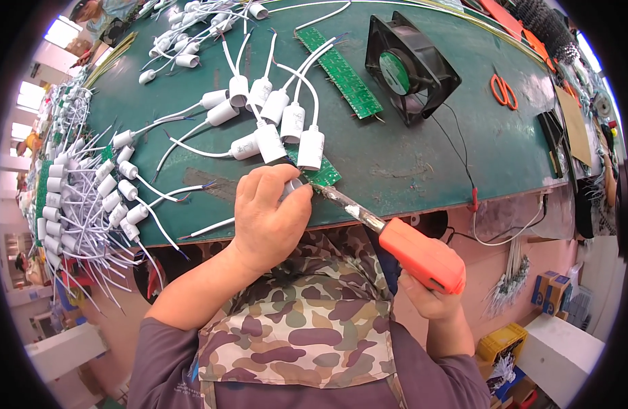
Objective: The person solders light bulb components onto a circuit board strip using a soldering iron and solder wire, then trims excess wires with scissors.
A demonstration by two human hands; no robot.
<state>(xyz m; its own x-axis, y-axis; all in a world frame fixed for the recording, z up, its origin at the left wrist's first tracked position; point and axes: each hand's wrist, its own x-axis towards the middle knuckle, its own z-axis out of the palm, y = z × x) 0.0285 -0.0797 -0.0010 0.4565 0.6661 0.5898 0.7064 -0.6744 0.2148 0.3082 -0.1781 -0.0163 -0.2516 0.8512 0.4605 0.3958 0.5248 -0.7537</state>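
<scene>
one soldering iron, two hands

I see a green table carrying white capacitors with white wires. The circuit strip is green, the fan black with a green centre label. Scissors are orange. The soldering iron has an orange handle. My apron is camouflage in brown, tan and green.
</scene>
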